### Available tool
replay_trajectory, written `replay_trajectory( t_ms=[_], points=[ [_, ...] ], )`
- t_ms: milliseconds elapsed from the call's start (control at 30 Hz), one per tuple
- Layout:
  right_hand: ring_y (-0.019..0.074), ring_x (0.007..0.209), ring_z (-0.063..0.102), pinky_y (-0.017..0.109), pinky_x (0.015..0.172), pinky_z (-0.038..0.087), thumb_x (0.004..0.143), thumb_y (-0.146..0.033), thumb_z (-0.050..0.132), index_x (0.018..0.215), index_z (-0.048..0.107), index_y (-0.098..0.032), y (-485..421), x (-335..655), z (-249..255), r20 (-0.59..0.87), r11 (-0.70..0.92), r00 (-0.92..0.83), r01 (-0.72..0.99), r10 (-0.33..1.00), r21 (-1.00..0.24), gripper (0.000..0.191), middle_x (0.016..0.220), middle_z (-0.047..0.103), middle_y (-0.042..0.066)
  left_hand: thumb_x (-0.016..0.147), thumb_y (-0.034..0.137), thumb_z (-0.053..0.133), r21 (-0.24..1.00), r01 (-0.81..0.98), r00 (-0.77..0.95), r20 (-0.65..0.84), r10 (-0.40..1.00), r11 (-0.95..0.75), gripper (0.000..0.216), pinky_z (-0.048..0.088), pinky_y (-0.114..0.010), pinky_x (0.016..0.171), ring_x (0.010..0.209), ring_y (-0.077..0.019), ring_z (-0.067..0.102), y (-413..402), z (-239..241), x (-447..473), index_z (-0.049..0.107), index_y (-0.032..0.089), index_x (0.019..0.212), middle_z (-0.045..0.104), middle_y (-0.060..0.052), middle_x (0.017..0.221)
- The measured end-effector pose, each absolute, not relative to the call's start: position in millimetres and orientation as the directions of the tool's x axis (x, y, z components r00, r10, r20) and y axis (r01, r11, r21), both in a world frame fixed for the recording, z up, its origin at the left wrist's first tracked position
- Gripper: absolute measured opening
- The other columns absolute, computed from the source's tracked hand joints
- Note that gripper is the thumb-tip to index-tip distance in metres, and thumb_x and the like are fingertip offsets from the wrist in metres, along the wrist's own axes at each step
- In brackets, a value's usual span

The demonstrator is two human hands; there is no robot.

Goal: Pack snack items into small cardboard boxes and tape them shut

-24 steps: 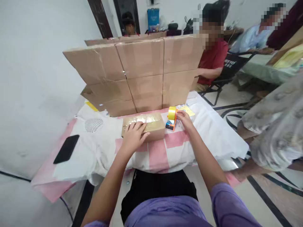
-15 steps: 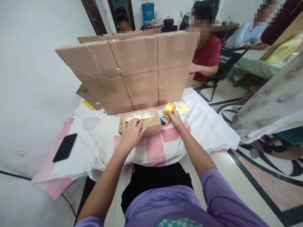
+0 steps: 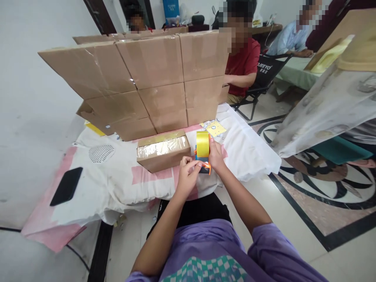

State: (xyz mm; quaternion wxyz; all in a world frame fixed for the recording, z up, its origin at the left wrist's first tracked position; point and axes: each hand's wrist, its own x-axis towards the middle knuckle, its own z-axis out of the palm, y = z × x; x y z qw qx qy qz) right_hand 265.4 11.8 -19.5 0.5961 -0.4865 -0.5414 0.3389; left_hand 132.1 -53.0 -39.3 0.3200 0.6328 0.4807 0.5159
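My right hand [image 3: 216, 154] is closed on an orange and blue tape dispenser [image 3: 206, 167], lifted just over the table's near edge. A wide roll of yellow packing tape [image 3: 202, 144] sits in it. My left hand [image 3: 188, 175] pinches with thumb and forefinger at the dispenser's near end, by the orange cutter; the tape end there is too small to see clearly. Left of the dispenser, a small cardboard box [image 3: 164, 156] lies on the cloth-covered table, shiny tape along its upper face. No hand touches the box.
A wall of stacked cardboard boxes [image 3: 161, 62] stands behind the small box. On the cloth [image 3: 123, 172] lie a black phone [image 3: 66, 186], a white perforated piece [image 3: 101, 153] and a yellow printed sheet [image 3: 216, 128]. A person in red [image 3: 245, 62] sits behind the stack.
My left hand has left the small box and moved right to the dispenser. My right hand has brought the dispenser nearer and turned it. The small box now sits turned, and the view has shifted.
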Motion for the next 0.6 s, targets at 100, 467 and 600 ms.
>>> replay_trajectory(
  t_ms=[100, 467, 600],
  points=[
    [0.0162, 0.057, 0.042, 0.032, 0.053, 0.042, 0.091, -0.086, 0.039, 0.063, 0.042, -0.026, 17, 268, -27, 0.338, 0.312, 0.225, 0.145, 0.914, -0.939, 0.066, 0.059, 0.044, -0.002, 0.092, 0.038, 0.067, 0.922, 0.183, -0.033, 0.352, 0.935, -0.341, 0.023, 0.046, -0.030, 0.079, 0.086, -0.0178, 0.053, -56, -35, 133, 0.080, 0.022, 0.080, 0.046, -0.004, 0.087],
    [0.0220, 0.071, 0.065, 0.034, 0.063, 0.056, 0.089, -0.078, 0.053, 0.077, 0.058, -0.023, 35, 269, 13, 0.196, 0.293, 0.367, -0.230, 0.909, -0.928, 0.057, 0.065, 0.059, 0.002, 0.084, 0.049, 0.071, 0.997, -0.070, 0.090, -0.037, 0.995, 0.043, 0.034, 0.052, -0.028, 0.064, 0.061, -0.0157, 0.066, -91, -41, 131, 0.072, 0.016, 0.077, 0.071, -0.005, 0.073],
    [0.0227, 0.079, 0.065, 0.035, 0.068, 0.057, 0.088, -0.081, 0.050, 0.078, 0.057, -0.024, 29, 269, 8, 0.220, 0.297, 0.352, -0.182, 0.910, -0.937, 0.058, 0.070, 0.061, 0.002, 0.082, 0.049, 0.074, 0.991, -0.100, 0.110, -0.079, 0.991, 0.090, 0.033, 0.051, -0.026, 0.060, 0.057, -0.0159, 0.066, -101, -46, 131, 0.070, 0.016, 0.079, 0.069, -0.003, 0.063]
  ],
)
